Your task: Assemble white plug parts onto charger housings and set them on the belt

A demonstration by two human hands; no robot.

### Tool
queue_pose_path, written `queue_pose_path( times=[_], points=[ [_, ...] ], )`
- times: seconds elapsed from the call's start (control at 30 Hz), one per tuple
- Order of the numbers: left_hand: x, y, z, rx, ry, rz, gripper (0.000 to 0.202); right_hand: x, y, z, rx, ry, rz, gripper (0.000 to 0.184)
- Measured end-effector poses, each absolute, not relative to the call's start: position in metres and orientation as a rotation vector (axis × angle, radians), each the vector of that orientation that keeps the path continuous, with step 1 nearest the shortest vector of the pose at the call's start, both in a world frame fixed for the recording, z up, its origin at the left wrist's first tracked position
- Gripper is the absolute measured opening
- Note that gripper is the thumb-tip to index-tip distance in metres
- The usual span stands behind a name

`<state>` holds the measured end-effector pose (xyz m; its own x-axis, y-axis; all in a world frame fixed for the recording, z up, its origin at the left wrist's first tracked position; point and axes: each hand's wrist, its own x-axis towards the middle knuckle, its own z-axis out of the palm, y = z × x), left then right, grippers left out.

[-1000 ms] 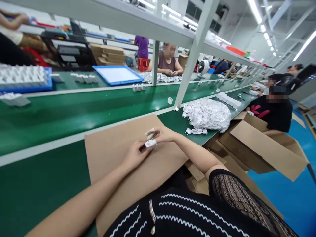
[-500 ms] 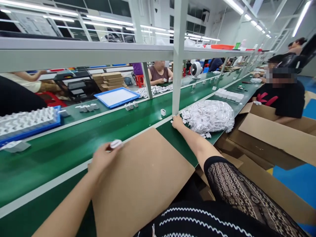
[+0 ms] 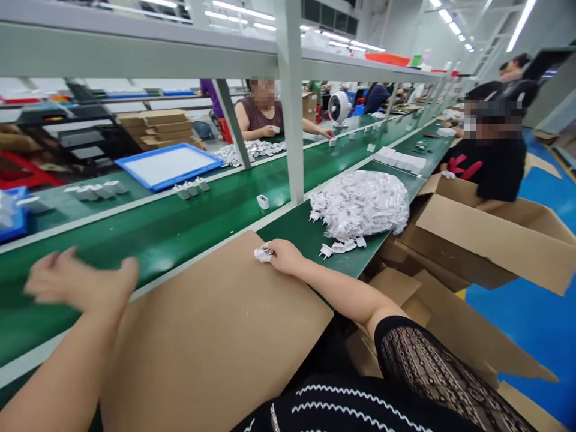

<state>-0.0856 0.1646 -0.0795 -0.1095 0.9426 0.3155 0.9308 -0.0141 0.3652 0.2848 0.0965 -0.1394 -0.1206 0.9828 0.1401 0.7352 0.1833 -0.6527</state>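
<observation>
My left hand (image 3: pixel 81 281) is over the green conveyor belt (image 3: pixel 180 252), smeared by motion, with thumb and fingers apart and nothing seen in it. My right hand (image 3: pixel 285 257) pinches a white plug piece (image 3: pixel 263 255) above the far corner of a brown cardboard sheet (image 3: pixel 216 324). To the right of that hand lies a heap of white plug pieces in a clear plastic bag (image 3: pixel 364 204). Some loose plug pieces (image 3: pixel 344 246) lie at its near side. A white plastic housing (image 3: pixel 263 202) stands on the belt beyond my right hand.
A metal post (image 3: pixel 290 120) rises beside the belt, under a long shelf (image 3: pixel 157 51). Across the belt are a blue-rimmed tray (image 3: pixel 168 167), rows of white housings (image 3: pixel 96 190) and a seated person (image 3: pixel 261 114). Open cardboard boxes (image 3: pixel 486 234) stand at right near another person (image 3: pixel 490 162).
My left hand has let go of the white housing and swung left, its fingers spreading. My right hand has come from beside the bag to the cardboard with a plug piece. The view has turned right.
</observation>
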Motion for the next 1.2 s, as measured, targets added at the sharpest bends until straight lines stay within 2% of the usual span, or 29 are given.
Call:
queue_pose_path(
  times=[0.03,0.17,0.27,0.33,0.4,0.5,0.63,0.8,0.93,1.03,1.13,1.2],
  points=[
    [-0.066,0.173,-0.078,2.117,2.194,0.976,0.083,0.286,0.101,-0.142,-1.588,-1.844,0.633,0.027],
    [0.022,0.234,-0.09,2.468,1.723,0.785,0.065,0.295,0.118,-0.15,-1.399,-1.317,1.09,0.024],
    [0.089,0.281,-0.107,2.483,1.539,0.612,0.073,0.304,0.122,-0.149,-1.192,-0.959,1.382,0.03],
    [0.128,0.304,-0.117,2.429,1.505,0.549,0.089,0.308,0.12,-0.147,-1.097,-0.85,1.466,0.033],
    [0.156,0.319,-0.123,2.372,1.472,0.496,0.096,0.311,0.118,-0.143,-1.029,-0.801,1.521,0.031],
    [0.172,0.328,-0.127,2.311,1.448,0.48,0.078,0.313,0.114,-0.138,-0.971,-0.791,1.58,0.027],
    [0.152,0.315,-0.121,2.295,1.521,0.532,0.053,0.313,0.115,-0.137,-0.996,-0.834,1.557,0.036],
    [0.094,0.236,-0.106,2.387,1.391,0.671,0.039,0.312,0.116,-0.137,-1.1,-1.056,1.323,0.045],
    [0.055,0.132,-0.109,2.145,1.281,0.711,0.04,0.304,0.108,-0.136,-1.207,-1.312,1.108,0.039],
    [0.037,0.071,-0.122,2.017,1.282,0.767,0.038,0.291,0.096,-0.133,-1.213,-1.465,1.082,0.04],
    [0.024,0.043,-0.137,1.902,1.315,0.846,0.044,0.272,0.081,-0.122,-1.22,-1.588,1.066,0.038],
    [0.019,0.039,-0.144,1.802,1.298,0.879,0.051,0.259,0.069,-0.111,-1.19,-1.768,0.964,0.026]
  ],
)
